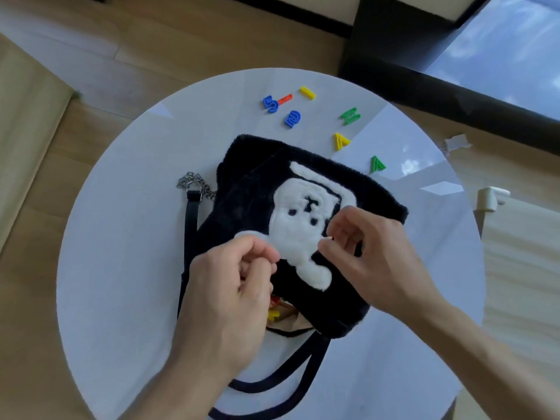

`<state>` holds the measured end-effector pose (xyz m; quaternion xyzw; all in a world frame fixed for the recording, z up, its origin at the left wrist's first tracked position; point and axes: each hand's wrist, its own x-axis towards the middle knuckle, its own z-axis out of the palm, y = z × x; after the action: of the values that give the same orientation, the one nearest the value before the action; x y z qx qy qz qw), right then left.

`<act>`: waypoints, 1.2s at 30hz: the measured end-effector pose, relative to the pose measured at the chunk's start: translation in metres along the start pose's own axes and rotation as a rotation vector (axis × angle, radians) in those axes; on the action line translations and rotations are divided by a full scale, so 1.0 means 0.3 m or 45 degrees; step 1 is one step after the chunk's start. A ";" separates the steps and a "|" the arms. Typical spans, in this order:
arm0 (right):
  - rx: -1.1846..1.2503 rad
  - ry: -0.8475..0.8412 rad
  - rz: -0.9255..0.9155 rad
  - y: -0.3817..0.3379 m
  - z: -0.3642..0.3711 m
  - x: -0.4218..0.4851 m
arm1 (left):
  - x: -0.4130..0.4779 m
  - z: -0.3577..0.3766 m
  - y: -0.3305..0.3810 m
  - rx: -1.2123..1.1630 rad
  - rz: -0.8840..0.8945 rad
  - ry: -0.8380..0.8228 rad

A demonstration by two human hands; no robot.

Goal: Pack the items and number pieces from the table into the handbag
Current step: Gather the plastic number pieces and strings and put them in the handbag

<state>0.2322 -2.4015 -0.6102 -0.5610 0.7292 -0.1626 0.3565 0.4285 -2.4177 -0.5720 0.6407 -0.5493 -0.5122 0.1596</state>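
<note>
A black fuzzy handbag (251,201) with a white animal patch lies on the round white table (121,237), its mouth toward me. Red and yellow pieces (274,310) show inside the mouth. My left hand (227,292) hovers over that mouth with its fingers curled; whether it holds anything is hidden. My right hand (372,256) pinches the bag's front fabric beside the patch. Beyond the bag lie several loose pieces: a blue 5 (270,104), a red bar (285,99), a yellow bar (307,93), another blue piece (292,118), a green piece (350,115), a yellow triangle (341,140) and a green triangle (377,164).
A metal chain (194,181) and black strap (191,225) trail from the bag's left side. Two dark handles (272,380) loop toward the table's near edge. Wooden floor surrounds the table, with a dark window frame (454,95) at the back right.
</note>
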 end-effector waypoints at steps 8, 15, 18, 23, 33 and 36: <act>-0.148 0.296 0.391 0.278 -0.140 0.391 | 0.510 0.235 0.176 0.372 0.424 -0.146; -0.602 0.058 0.423 0.455 -0.102 0.569 | 0.857 0.462 0.214 1.060 0.544 -0.235; -0.604 0.102 0.329 0.469 -0.083 0.573 | 0.910 0.502 0.201 1.278 0.543 -0.260; -0.478 0.082 0.273 0.463 -0.077 0.567 | 0.929 0.517 0.199 1.338 0.714 -0.300; -0.426 0.168 -0.051 0.333 -0.135 0.772 | 1.055 0.215 0.149 1.215 0.764 0.118; -0.544 0.065 -0.066 0.313 -0.107 0.837 | 1.081 0.157 0.097 1.201 0.600 0.048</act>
<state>0.1145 -2.6113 -0.7327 -0.6381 0.7412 -0.0278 0.2066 0.3322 -2.6921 -0.7257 0.5111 -0.8463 -0.1479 -0.0257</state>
